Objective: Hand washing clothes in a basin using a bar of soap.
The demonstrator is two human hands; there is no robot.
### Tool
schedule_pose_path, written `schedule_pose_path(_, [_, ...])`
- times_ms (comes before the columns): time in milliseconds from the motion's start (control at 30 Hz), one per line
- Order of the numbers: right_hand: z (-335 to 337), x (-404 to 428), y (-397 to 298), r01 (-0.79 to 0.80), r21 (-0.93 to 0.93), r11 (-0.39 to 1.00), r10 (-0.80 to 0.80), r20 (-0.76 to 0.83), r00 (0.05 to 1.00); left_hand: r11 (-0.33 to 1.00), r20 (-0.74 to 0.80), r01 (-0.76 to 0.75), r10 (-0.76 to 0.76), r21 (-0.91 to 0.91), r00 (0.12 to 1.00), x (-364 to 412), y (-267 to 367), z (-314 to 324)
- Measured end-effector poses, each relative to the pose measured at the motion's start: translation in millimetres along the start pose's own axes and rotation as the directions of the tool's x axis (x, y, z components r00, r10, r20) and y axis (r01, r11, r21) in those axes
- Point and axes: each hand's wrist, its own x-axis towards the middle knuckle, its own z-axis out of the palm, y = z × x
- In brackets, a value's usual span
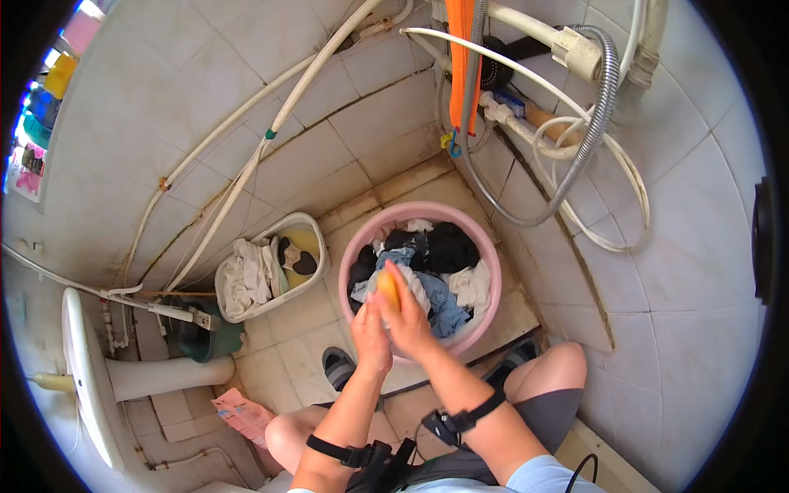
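My right hand [408, 321] is closed around a yellow bar [388, 288] that looks like soap. Close against it is my left hand [372, 338], fingers bent, beside a pale cloth; whether it grips that cloth is hidden. Both hands are over the near part of a round pink plastic basin [496, 289]. Heaped inside it are black clothes [452, 248], a blue garment [445, 305] that looks like denim and a white cloth [472, 283].
A white tub [320, 246] left of the basin holds white cloths [248, 274] in yellowish water. A dark green bucket [206, 342] stands beneath the washbasin [89, 376]. To the right, a metal shower hose [588, 160] hangs on the tiled wall. A pink packet [241, 411] lies near my left knee.
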Motion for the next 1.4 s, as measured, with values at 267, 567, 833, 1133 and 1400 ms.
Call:
schedule_pose_path(267, [-8, -2, -3, -0.24, 0.188, 0.952, 0.216, 0.138, 0.967, 0.989, -0.04, 0.123, -0.127, -0.084, 0.991, -12, 18, 5])
schedule_pose_path(567, [-29, 11, -8, -0.238, 0.393, 0.888, 0.411, -0.447, 0.795, 0.821, 0.122, 0.367, -0.35, -0.436, 0.929, 0, 43, -11])
schedule_pose_path(833, [-2, -5, -49, 0.303, -0.123, 0.945, -0.275, 0.201, 0.94, 0.997, -0.035, 0.012, -0.015, -0.074, 0.999, -4, 31, -7])
schedule_pose_path(1133, [-1, -11, -1, -0.127, 0.113, 0.985, 0.116, 0.096, 0.989, 0.99, -0.002, 0.046, -0.047, -0.131, 0.999, -8, 49, 13])
schedule_pose_path(1400, [0, -10, 0, -0.081, 0.191, 0.978, 0.057, 0.125, 0.991, 0.997, 0.061, 0.078, -0.079, 0.019, 0.995, -5, 38, -8])
